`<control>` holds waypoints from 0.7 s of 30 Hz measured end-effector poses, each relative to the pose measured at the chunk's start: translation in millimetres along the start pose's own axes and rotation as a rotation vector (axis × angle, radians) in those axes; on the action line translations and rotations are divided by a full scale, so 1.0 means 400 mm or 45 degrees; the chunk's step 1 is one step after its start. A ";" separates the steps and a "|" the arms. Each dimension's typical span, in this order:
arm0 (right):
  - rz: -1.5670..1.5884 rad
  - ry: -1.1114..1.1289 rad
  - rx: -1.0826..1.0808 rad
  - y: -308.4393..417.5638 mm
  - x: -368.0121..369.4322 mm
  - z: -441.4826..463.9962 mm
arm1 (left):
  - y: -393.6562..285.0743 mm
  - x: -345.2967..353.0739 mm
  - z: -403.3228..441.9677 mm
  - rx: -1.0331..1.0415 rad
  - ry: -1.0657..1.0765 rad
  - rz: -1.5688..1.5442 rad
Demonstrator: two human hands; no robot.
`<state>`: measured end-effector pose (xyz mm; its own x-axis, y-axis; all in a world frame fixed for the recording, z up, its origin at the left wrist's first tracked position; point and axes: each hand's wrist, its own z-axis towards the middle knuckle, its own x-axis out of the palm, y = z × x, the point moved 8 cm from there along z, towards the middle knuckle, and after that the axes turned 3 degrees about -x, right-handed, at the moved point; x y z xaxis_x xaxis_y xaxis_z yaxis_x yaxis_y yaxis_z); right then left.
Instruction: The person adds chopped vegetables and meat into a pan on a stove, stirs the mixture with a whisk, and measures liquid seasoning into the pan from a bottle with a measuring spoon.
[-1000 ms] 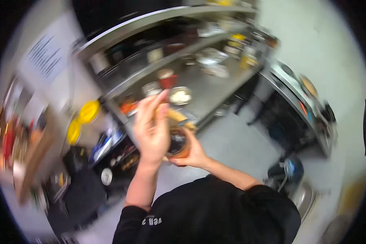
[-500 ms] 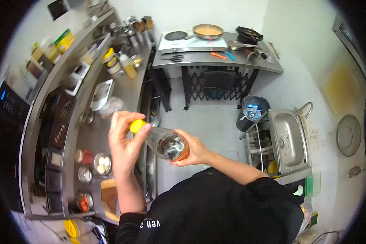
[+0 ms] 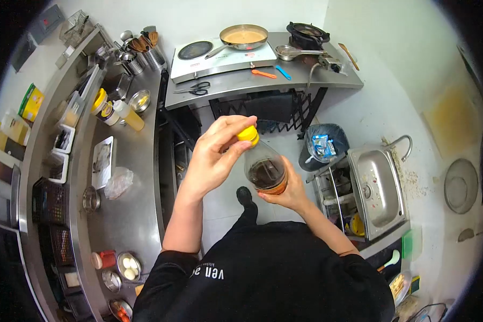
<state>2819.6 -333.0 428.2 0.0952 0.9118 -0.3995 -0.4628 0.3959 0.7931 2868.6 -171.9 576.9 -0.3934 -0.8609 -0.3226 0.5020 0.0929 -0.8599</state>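
Bottle (image 3: 264, 166): clear, smooth, tapering, dark liquid (image 3: 268, 174) inside; we hold it before our black shirt (image 3: 290, 273).
Yellow cap (image 3: 248, 135): round; our left hand (image 3: 214, 154) pinches it, fingers curled.
Right hand (image 3: 291, 189): ours, curved around the bottle's lower side.

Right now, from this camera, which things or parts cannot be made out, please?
All in the head view:
- Part of the cap: hidden by the left hand.
- Lower right side of the bottle: covered by the right hand.
- Lower part of the bowl with red pieces: cut off by the bottom edge.
- Cooktop beneath the pan: hidden by the pan.
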 end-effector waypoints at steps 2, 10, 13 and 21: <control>-0.079 0.026 -0.048 -0.026 0.001 0.093 | 0.068 -0.045 0.078 -0.036 -0.131 -0.192; -0.121 0.001 -0.068 -0.197 0.028 0.449 | 0.405 -0.261 0.353 0.100 -0.709 -0.632; -0.049 0.002 0.012 -0.264 0.022 0.542 | 0.566 -0.235 0.392 -0.130 -0.625 -0.470; 0.118 0.083 -0.043 -0.463 0.032 0.794 | 0.709 -0.110 0.568 -0.196 -0.373 0.076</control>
<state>3186.6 -359.9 422.0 -0.0066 0.9348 -0.3551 -0.4968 0.3051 0.8125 3203.3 -221.1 437.1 -0.1175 -0.9567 -0.2662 0.3867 0.2028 -0.8996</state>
